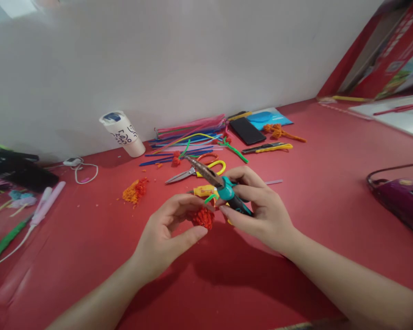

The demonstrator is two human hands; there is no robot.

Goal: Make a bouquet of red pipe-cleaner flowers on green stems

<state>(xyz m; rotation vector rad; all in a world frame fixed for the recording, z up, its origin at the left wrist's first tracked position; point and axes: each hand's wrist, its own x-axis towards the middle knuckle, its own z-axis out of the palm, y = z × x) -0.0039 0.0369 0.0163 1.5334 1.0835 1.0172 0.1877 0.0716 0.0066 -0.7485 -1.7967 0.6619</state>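
Between the thumb and fingers of my left hand (168,233) is a red fuzzy pipe-cleaner flower (203,217). A short green stem (211,198) sticks up from it toward my other hand. My right hand (261,206) is wrapped round the teal and black handles of long-nosed pliers (227,188), whose jaws point up and left. Its thumb and fingertips come close to the green stem; I cannot tell whether they touch it. Behind the pliers lie scissors (182,175) with red and yellow handles and a yellow-handled tool (203,190), partly hidden by my hands.
Orange fuzz clippings (134,191) lie left of my hands. Pipe cleaners (189,133) are heaped by the wall, near a white cup (125,135), a black phone (248,131) and a yellow cutter (273,147). A pink glue gun or similar tool (46,204) is left; a purple device (404,197) sits right.
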